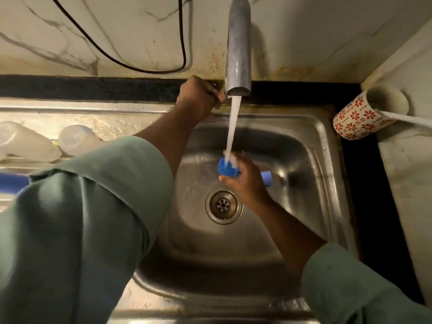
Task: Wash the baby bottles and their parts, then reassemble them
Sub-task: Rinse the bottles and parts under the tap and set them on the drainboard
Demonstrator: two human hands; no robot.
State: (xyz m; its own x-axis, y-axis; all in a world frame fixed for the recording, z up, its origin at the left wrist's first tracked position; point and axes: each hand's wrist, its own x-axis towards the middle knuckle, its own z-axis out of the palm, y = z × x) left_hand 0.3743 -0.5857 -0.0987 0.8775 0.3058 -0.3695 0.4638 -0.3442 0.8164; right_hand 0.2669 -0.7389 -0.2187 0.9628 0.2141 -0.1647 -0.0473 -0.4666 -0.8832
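Observation:
My right hand (245,181) holds a blue bottle ring (225,169) over the steel sink (311,146), right under the running water. A stream falls from the metal tap (238,47) onto the ring. My left hand (198,97) grips the tap handle at the tap's base, behind the sink. A second blue part (267,178) lies in the basin just right of my right hand. Two clear baby bottles (25,141) (77,139) lie on their sides on the draining board at the left.
The drain (223,204) sits in the basin's middle. A white mug with red flowers (364,113) lies tipped at the back right, with a white handle sticking out of it. A black cable (140,66) hangs on the marble wall. Something blue (11,181) shows at the left edge.

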